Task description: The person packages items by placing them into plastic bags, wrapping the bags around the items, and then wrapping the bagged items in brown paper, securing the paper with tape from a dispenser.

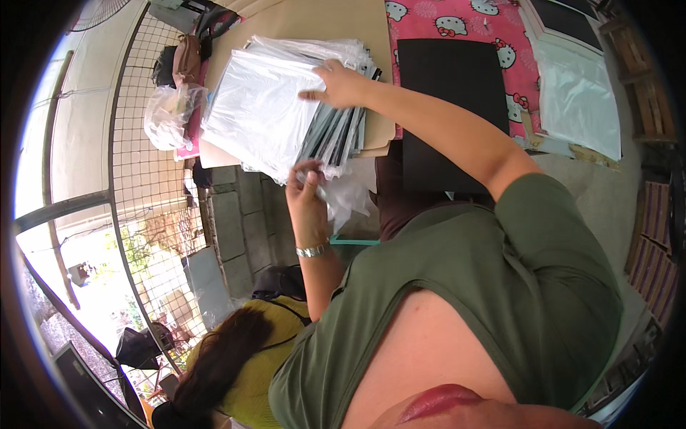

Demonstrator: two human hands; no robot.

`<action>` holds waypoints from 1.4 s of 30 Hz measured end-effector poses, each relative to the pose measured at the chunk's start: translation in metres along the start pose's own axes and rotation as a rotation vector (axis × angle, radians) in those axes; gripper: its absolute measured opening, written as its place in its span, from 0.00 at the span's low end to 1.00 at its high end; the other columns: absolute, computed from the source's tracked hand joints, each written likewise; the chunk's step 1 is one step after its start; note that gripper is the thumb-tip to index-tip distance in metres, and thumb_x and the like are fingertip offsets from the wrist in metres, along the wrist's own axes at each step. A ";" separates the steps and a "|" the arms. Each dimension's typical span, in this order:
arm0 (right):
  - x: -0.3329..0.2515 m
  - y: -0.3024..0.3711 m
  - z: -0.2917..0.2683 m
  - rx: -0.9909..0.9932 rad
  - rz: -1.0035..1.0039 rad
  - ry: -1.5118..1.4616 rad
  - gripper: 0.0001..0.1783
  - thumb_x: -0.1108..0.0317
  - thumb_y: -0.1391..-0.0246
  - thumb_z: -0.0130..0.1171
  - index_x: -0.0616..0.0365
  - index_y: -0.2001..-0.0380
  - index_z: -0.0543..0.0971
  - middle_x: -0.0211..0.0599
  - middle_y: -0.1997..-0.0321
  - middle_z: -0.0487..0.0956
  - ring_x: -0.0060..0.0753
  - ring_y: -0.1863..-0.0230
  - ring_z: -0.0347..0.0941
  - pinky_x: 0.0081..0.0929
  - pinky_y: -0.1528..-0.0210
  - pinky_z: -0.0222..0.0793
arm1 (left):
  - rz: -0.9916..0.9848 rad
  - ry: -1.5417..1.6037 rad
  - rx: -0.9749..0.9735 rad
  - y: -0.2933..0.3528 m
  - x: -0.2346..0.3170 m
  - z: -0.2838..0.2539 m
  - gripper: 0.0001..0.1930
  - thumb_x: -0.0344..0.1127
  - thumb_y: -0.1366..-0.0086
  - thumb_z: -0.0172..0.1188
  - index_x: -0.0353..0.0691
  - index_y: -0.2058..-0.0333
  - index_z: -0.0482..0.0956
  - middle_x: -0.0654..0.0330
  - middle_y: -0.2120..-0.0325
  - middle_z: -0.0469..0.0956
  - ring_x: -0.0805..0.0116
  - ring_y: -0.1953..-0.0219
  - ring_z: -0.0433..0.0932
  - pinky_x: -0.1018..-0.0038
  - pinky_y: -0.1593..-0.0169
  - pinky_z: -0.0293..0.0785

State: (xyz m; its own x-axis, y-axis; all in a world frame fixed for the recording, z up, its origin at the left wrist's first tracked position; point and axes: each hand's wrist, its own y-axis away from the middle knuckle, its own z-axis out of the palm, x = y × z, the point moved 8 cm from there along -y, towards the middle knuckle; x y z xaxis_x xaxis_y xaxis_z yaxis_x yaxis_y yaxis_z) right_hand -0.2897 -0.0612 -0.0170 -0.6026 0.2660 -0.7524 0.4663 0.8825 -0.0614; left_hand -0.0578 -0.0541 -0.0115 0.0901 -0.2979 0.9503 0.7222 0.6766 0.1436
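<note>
A stack of clear plastic sleeves (pixel 250 107) with dark and grey sheets inside lies fanned out on a brown board. My right hand (pixel 341 86) rests on its upper right part, fingers spread and thumb apart, gripping nothing. At the stack's near edge is my left hand (pixel 306 182), with a metal watch on the wrist. Its fingers are curled and slightly blurred; what they pinch, if anything, is hidden. Crumpled clear plastic (pixel 346 200) hangs just right of the left hand, below the stack. Whether the left hand holds this plastic I cannot make out.
Right of the stack, a black board (pixel 454 107) overhangs the table's pink patterned cover (pixel 421 25). More plastic-wrapped sheets (pixel 579 96) lie farther right. A clear bag (pixel 171 114) sits at the left edge by a wire mesh. A person in a yellow-green top (pixel 250 365) is at lower left.
</note>
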 end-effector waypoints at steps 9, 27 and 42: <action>0.016 0.161 -0.119 0.091 0.022 -1.062 0.22 0.71 0.51 0.63 0.63 0.52 0.73 0.32 0.68 0.77 0.20 0.67 0.71 0.19 0.59 0.66 | 0.038 0.273 -0.398 -0.023 0.039 0.158 0.26 0.13 0.48 0.51 0.33 0.48 0.66 0.43 0.46 0.66 0.55 0.42 0.65 0.63 0.42 0.66; 0.022 0.196 -0.125 0.043 0.223 -1.187 0.08 0.65 0.43 0.56 0.59 0.70 0.77 0.24 0.77 0.74 0.11 0.75 0.66 0.15 0.72 0.62 | -0.215 0.150 -0.475 -0.017 -0.008 0.179 0.08 0.25 0.39 0.55 0.35 0.61 0.73 0.58 0.64 0.77 0.74 0.65 0.73 0.75 0.54 0.71; 0.007 0.264 -0.146 -0.622 0.006 -0.758 0.09 0.72 0.48 0.57 0.61 0.62 0.77 0.31 0.63 0.79 0.20 0.62 0.74 0.22 0.57 0.69 | -0.289 -0.096 -0.416 -0.009 0.057 0.142 0.23 0.36 0.47 0.64 0.34 0.53 0.72 0.58 0.62 0.78 0.66 0.58 0.76 0.72 0.53 0.73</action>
State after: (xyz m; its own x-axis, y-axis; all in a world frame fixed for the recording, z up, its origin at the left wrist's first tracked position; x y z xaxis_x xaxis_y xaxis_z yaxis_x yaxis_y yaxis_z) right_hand -0.2652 0.2307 0.0570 0.0753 0.1431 -0.9868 -0.0876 0.9868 0.1364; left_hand -0.1566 0.0179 0.0808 -0.2028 -0.3565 0.9120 0.9218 0.2446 0.3006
